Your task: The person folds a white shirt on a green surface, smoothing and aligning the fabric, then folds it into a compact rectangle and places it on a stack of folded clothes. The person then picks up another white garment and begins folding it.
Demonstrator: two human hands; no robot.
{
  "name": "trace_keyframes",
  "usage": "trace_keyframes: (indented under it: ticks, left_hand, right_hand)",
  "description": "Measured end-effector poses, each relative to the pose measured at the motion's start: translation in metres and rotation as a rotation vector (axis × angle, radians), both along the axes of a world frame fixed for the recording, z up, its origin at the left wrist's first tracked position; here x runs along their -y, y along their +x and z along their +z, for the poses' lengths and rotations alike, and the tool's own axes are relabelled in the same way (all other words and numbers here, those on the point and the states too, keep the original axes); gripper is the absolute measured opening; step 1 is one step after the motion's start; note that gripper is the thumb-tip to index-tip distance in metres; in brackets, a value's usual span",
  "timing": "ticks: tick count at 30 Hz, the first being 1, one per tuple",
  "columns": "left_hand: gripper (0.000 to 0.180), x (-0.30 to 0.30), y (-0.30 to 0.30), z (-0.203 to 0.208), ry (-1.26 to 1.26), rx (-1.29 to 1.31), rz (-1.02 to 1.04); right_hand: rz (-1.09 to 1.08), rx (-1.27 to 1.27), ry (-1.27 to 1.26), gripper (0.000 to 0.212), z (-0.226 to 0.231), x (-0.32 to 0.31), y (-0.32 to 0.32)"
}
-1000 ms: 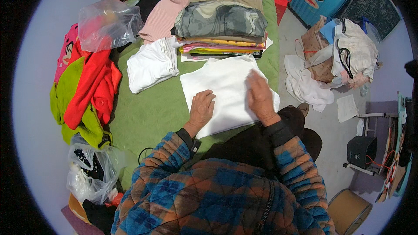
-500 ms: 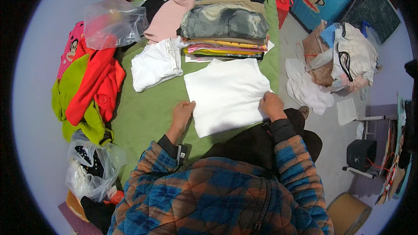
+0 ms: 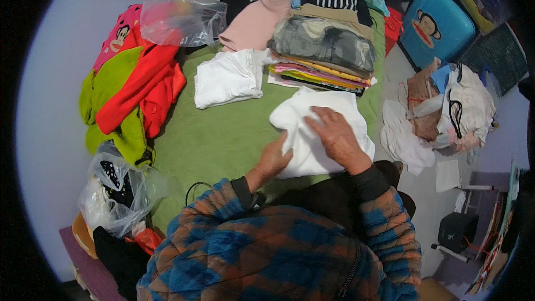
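A white folded garment (image 3: 350,112) lies on the green bedspread (image 3: 228,134) in front of me, its left side turned inward and rumpled. My left hand (image 3: 272,159) is at that left edge, closed on the cloth, with some fingertips hidden in it. Over the middle of the garment my right hand (image 3: 339,138) is open, palm down, fingers stretched towards the left. Just beyond is a stack of folded clothes (image 3: 323,42), with a grey patterned piece near its top. Left of the stack lie folded white trousers (image 3: 228,81).
Red and lime-green clothing (image 3: 136,95) is heaped at the left, beside a clear plastic bag (image 3: 181,17). Another clear bag (image 3: 120,195) with clothes stands nearer. A pink knit (image 3: 259,19) lies farther back. On the floor at right are a blue suitcase (image 3: 437,22) and a clothes pile (image 3: 465,106).
The garment's left side has been drawn inward, making it narrower. My left hand moved right with the edge; my right hand left the right edge and came over the middle. The view shifted.
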State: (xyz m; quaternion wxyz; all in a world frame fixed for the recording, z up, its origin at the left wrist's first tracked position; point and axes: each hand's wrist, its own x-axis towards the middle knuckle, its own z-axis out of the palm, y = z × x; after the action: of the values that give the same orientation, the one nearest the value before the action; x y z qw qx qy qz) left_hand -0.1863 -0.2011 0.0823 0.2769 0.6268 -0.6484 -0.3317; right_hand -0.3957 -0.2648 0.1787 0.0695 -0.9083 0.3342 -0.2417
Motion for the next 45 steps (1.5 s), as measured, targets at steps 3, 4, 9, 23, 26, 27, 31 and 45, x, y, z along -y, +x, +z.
trace_keyframes:
  ticks: [3, 4, 9, 23, 26, 27, 31, 45]
  left_hand:
    - [0.042, 0.002, -0.004, 0.003, -0.054, 0.129, -0.188]
    - [0.042, 0.002, -0.005, 0.004, -0.080, 0.130, -0.248]
    - [0.055, -0.001, -0.013, 0.010, -0.121, 0.205, -0.491]
    - [0.074, -0.010, -0.023, 0.053, -0.019, 0.072, -0.710]
    - [0.073, -0.009, -0.025, 0.050, -0.013, 0.143, -0.690]
    - [0.073, -0.009, -0.027, 0.048, -0.019, 0.194, -0.681]
    - [0.061, -0.012, -0.030, 0.035, -0.052, 0.196, -0.679]
    - [0.035, -0.012, -0.036, 0.010, -0.113, 0.303, -0.773]
  right_hand:
    - [0.241, -0.101, -0.005, 0.028, 0.016, 0.002, 0.034]
    - [0.318, -0.117, 0.012, 0.025, 0.017, 0.002, 0.041]
    - [0.356, -0.338, 0.040, 0.013, 0.007, 0.014, 0.032]
    - [0.057, -0.358, -0.108, 0.020, -0.001, 0.032, -0.009]
    - [-0.112, -0.207, -0.010, 0.013, -0.005, 0.027, -0.018]
    - [-0.147, -0.201, 0.088, 0.013, -0.006, 0.021, -0.018]
    - [-0.162, -0.176, 0.301, 0.011, -0.014, -0.005, 0.000]
    - [-0.025, -0.246, 0.103, 0.032, -0.057, -0.013, 0.034]
